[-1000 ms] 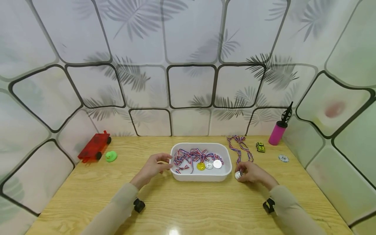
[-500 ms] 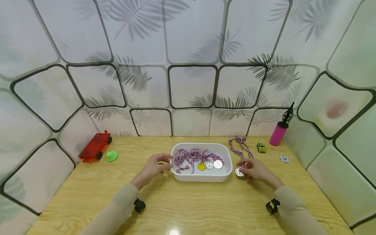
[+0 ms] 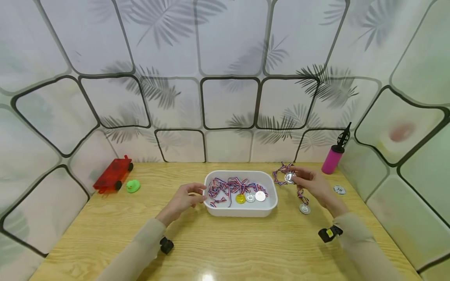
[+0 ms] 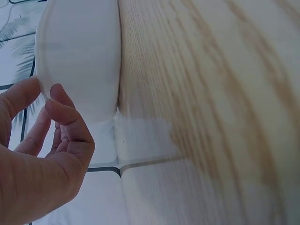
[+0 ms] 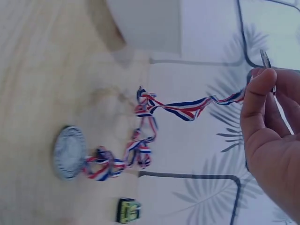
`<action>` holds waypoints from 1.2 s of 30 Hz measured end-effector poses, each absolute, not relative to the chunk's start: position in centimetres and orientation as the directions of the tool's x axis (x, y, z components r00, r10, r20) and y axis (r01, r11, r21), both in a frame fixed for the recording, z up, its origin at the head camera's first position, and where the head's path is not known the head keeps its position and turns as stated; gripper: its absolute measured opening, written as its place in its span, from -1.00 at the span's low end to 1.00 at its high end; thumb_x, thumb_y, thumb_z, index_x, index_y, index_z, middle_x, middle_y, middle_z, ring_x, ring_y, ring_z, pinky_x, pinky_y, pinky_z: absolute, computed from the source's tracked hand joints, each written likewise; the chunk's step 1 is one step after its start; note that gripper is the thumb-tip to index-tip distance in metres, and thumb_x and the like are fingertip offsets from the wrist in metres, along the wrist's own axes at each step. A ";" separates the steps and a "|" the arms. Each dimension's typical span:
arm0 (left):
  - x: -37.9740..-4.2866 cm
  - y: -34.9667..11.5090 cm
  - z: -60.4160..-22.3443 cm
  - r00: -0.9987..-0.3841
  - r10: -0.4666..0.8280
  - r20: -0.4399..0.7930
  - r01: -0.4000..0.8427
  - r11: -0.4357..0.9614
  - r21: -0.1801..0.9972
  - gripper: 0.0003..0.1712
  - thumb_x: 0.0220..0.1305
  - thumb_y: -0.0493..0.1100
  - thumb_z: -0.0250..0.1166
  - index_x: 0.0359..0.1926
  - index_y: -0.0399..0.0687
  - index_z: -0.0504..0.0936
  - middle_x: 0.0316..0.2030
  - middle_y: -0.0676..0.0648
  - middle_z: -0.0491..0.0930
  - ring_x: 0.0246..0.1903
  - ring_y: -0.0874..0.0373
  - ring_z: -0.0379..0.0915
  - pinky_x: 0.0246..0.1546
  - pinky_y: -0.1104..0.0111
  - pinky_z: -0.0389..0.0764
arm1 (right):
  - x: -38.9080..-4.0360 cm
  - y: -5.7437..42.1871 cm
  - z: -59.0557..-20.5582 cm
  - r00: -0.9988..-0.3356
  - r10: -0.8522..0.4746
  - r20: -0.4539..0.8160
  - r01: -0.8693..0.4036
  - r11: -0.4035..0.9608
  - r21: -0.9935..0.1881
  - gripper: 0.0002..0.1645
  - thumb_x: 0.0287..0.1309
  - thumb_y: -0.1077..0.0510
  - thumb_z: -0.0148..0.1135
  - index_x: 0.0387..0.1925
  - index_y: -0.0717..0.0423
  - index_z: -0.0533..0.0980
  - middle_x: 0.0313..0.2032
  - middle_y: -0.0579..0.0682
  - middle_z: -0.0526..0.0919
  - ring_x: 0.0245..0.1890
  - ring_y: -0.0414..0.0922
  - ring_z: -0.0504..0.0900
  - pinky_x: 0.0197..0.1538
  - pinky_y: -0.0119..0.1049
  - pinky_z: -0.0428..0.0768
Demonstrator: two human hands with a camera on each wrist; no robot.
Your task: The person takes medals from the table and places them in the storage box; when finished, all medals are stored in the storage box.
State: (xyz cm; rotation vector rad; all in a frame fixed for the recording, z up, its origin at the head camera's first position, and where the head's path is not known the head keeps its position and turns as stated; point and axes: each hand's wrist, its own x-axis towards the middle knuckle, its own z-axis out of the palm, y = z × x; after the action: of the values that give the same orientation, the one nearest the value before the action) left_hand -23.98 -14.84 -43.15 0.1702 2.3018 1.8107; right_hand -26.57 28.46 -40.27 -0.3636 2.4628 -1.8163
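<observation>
My right hand [image 3: 316, 187] pinches a silver medal [image 3: 290, 178] above the table, right of a white plastic tub [image 3: 240, 212]. The right wrist view shows this medal edge-on, its red, white and blue ribbon [image 5: 185, 110] hanging to the table. Another silver medal [image 3: 304, 209] lies on the tabletop below the hand with its own bunched ribbon [image 5: 105, 166]. At the tub's left end my left hand [image 3: 184, 199] holds the rim between thumb and fingers. Inside the tub are tangled ribbons, a gold medal [image 3: 240, 198] and two silver ones [image 3: 260, 196].
A red toy cart [image 3: 114, 175] and a green rubber duck [image 3: 133, 186] stand at the back left. To the right are a pink hand pump [image 3: 332, 160], a poker chip [image 3: 339, 189] and a small yellow toy car [image 5: 127, 210]. A patterned curtain [image 3: 228, 101] closes the back and sides.
My right hand has raised one silver medal off the table and carried it away from me, its ribbon trailing. The other silver medal now shows below. The left hand stays at the tub.
</observation>
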 end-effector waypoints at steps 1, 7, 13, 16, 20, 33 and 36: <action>-24.3 -15.0 -43.6 -0.973 0.213 -0.090 -0.037 0.240 0.970 -0.54 0.17 -0.35 0.35 0.11 -0.36 0.54 -0.14 -0.23 0.58 -0.37 0.16 0.52 -0.45 0.39 0.47 | -26.7 28.3 -39.9 -0.968 -0.223 0.117 -0.175 0.263 -0.949 -0.48 0.34 0.13 0.20 0.25 0.26 0.43 -0.25 -0.27 0.64 -0.39 -0.29 0.58 -0.33 -0.41 0.62; -25.7 -15.3 -45.8 -0.976 0.189 -0.109 -0.061 0.246 0.967 -0.54 0.17 -0.33 0.37 0.11 -0.29 0.56 -0.14 -0.19 0.58 -0.38 0.19 0.51 -0.47 0.39 0.46 | -27.5 27.9 -37.3 -0.943 -0.209 0.260 -0.293 0.148 -0.945 -0.56 0.32 0.24 0.20 0.20 0.27 0.49 -0.15 -0.33 0.69 -0.35 -0.32 0.60 -0.30 -0.45 0.64; -25.6 -15.4 -45.5 -0.976 0.189 -0.109 -0.060 0.247 0.967 -0.54 0.16 -0.30 0.39 0.11 -0.23 0.58 -0.13 -0.18 0.58 -0.38 0.18 0.51 -0.46 0.41 0.47 | -28.3 27.7 -35.3 -0.942 -0.184 0.281 -0.304 0.113 -0.946 -0.47 0.28 0.25 0.24 0.25 0.34 0.42 -0.17 -0.30 0.70 -0.35 -0.30 0.65 -0.27 -0.45 0.66; -25.6 -15.4 -45.3 -0.976 0.192 -0.105 -0.056 0.247 0.967 -0.54 0.16 -0.30 0.39 0.11 -0.23 0.58 -0.13 -0.18 0.58 -0.38 0.18 0.51 -0.46 0.41 0.47 | -28.6 27.4 -34.4 -0.944 -0.175 0.281 -0.303 0.110 -0.947 -0.47 0.27 0.24 0.25 0.25 0.27 0.45 -0.19 -0.29 0.71 -0.36 -0.30 0.65 -0.26 -0.46 0.66; -25.5 -15.5 -45.3 -0.976 0.186 -0.110 -0.063 0.242 0.968 -0.55 0.15 -0.31 0.39 0.10 -0.24 0.58 -0.15 -0.16 0.58 -0.38 0.18 0.52 -0.46 0.41 0.47 | -28.7 26.9 -33.1 -0.943 -0.161 0.291 -0.313 0.139 -0.939 -0.52 0.26 0.22 0.27 0.21 0.17 0.51 -0.25 -0.26 0.72 -0.38 -0.29 0.67 -0.23 -0.45 0.66; -25.5 -15.4 -45.3 -0.972 0.203 -0.120 -0.069 0.242 0.968 -0.51 0.16 -0.27 0.40 0.14 -0.23 0.56 -0.11 -0.17 0.58 -0.35 0.14 0.53 -0.45 0.39 0.47 | -28.8 25.1 -27.5 -0.920 -0.106 0.377 -0.390 0.161 -0.907 -0.51 0.22 0.19 0.32 0.18 0.20 0.53 -0.30 -0.24 0.72 -0.45 -0.24 0.66 -0.24 -0.46 0.65; -25.5 -15.4 -45.3 -0.972 0.203 -0.115 -0.064 0.242 0.968 -0.51 0.17 -0.27 0.39 0.14 -0.25 0.55 -0.12 -0.15 0.58 -0.34 0.14 0.53 -0.46 0.39 0.47 | -29.0 24.6 -26.3 -0.900 -0.138 0.413 -0.428 0.101 -0.898 -0.58 0.21 0.24 0.31 0.12 0.18 0.57 -0.30 -0.18 0.73 -0.46 -0.22 0.65 -0.24 -0.45 0.65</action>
State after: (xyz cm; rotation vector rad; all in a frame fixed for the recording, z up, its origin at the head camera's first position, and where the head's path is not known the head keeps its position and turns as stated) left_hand -25.50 -15.38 -45.32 0.1316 2.2955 1.8061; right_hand -28.98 24.59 -26.32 -0.6539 2.4859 -2.1759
